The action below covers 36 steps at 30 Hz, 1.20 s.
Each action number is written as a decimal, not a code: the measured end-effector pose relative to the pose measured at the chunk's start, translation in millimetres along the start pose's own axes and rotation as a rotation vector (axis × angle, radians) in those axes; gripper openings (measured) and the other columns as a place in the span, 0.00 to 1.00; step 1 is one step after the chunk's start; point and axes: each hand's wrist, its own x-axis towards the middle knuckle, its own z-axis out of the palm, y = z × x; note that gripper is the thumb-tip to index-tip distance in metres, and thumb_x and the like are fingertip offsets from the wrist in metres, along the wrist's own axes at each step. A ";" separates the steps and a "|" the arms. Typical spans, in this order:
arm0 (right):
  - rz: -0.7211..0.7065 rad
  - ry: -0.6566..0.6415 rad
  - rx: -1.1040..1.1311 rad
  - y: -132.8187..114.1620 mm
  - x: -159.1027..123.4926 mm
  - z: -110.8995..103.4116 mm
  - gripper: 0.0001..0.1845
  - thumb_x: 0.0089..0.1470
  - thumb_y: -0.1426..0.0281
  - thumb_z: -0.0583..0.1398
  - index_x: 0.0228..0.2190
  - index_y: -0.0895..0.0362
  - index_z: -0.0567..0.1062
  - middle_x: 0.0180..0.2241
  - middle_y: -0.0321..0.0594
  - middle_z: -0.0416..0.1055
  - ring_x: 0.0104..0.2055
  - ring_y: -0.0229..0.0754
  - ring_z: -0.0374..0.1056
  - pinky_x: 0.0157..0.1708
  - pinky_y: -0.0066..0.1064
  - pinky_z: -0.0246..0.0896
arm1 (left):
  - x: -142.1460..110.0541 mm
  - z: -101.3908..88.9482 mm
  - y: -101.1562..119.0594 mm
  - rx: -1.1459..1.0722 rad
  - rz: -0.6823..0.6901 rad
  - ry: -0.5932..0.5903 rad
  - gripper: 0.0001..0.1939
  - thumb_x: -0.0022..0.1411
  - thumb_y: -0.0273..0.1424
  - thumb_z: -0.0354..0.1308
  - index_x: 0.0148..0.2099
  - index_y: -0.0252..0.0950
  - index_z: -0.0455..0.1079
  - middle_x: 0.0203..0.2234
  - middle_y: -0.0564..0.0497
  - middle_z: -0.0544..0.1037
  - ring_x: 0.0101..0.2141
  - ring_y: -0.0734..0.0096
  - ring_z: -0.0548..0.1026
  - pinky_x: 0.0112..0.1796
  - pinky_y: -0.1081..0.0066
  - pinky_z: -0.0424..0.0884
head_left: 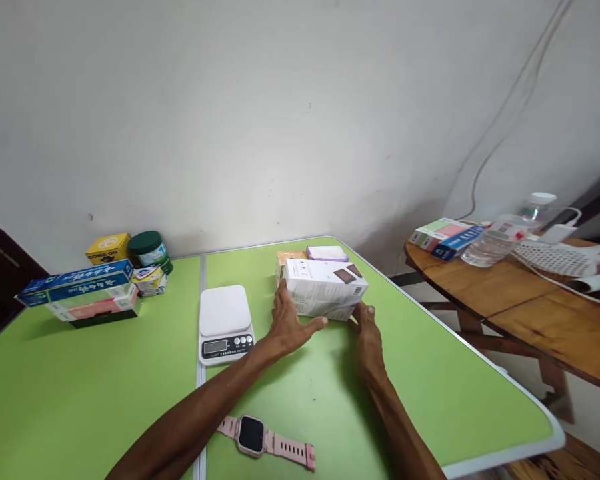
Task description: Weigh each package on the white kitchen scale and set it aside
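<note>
A white printed cardboard box (317, 293) with a brown picture on top is held between my two hands on the green table. My left hand (289, 327) presses its fingers against the box's left end, thumb stretched out in front. At the lower right corner, my right hand (367, 340) has its fingers on the box, partly hidden by it. Behind the box are an orange-yellow pack (285, 257) and a white and purple pack (327, 253). Left of my left hand stands a white kitchen scale (225, 313). Closer to me lies a pink-strapped smartwatch (251, 435), its strap partly behind my left forearm.
Stacked boxes (93, 287), a yellow box (107, 249), a small yellow-white box (150, 281) and a green-lidded tin (150, 250) stand at the left. A wooden table (520, 313) on the right bears a clear bottle (497, 239), a flat box (445, 237) and a white perforated object (555, 257).
</note>
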 end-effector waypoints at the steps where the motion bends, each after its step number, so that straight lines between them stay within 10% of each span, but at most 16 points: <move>1: -0.009 -0.003 -0.013 -2.3 -8.0 0.7 0.43 0.63 0.36 0.47 0.64 0.48 0.71 0.65 0.42 0.71 0.68 0.59 0.64 0.66 0.56 0.59 | -5.5 -3.3 5.1 0.017 -0.007 0.012 0.68 0.49 0.45 0.73 0.77 0.39 0.30 0.74 0.32 0.45 0.74 0.35 0.42 0.71 0.40 0.41; 9: -0.214 -0.189 0.018 -29.4 -54.5 51.3 0.35 0.67 0.43 0.49 0.66 0.45 0.69 0.69 0.39 0.65 0.70 0.56 0.61 0.68 0.53 0.55 | -74.5 -75.8 26.7 0.163 0.045 0.282 0.59 0.57 0.45 0.67 0.77 0.39 0.34 0.72 0.34 0.51 0.72 0.41 0.51 0.71 0.45 0.47; 19: -0.258 -0.409 -0.029 -24.9 -83.6 146.8 0.36 0.65 0.43 0.53 0.65 0.48 0.70 0.66 0.42 0.69 0.69 0.55 0.63 0.69 0.48 0.57 | -107.9 -153.5 -29.2 0.212 0.025 0.546 0.54 0.58 0.42 0.66 0.77 0.40 0.39 0.72 0.37 0.54 0.73 0.44 0.52 0.71 0.46 0.48; 28: 0.114 -0.392 0.094 11.3 -13.4 100.4 0.47 0.46 0.26 0.56 0.41 0.54 0.84 0.49 0.53 0.81 0.53 0.61 0.77 0.57 0.59 0.69 | -116.8 -184.4 -52.8 -0.001 -0.027 0.502 0.51 0.62 0.50 0.64 0.76 0.41 0.40 0.75 0.36 0.50 0.72 0.48 0.55 0.69 0.48 0.55; 36: -0.030 -0.274 -0.069 31.8 -21.1 95.9 0.43 0.53 0.31 0.57 0.39 0.58 0.83 0.40 0.51 0.82 0.43 0.55 0.78 0.52 0.56 0.73 | -100.3 -205.3 -94.9 -0.361 -0.217 0.725 0.44 0.64 0.65 0.46 0.70 0.39 0.55 0.61 0.35 0.72 0.63 0.53 0.73 0.64 0.52 0.66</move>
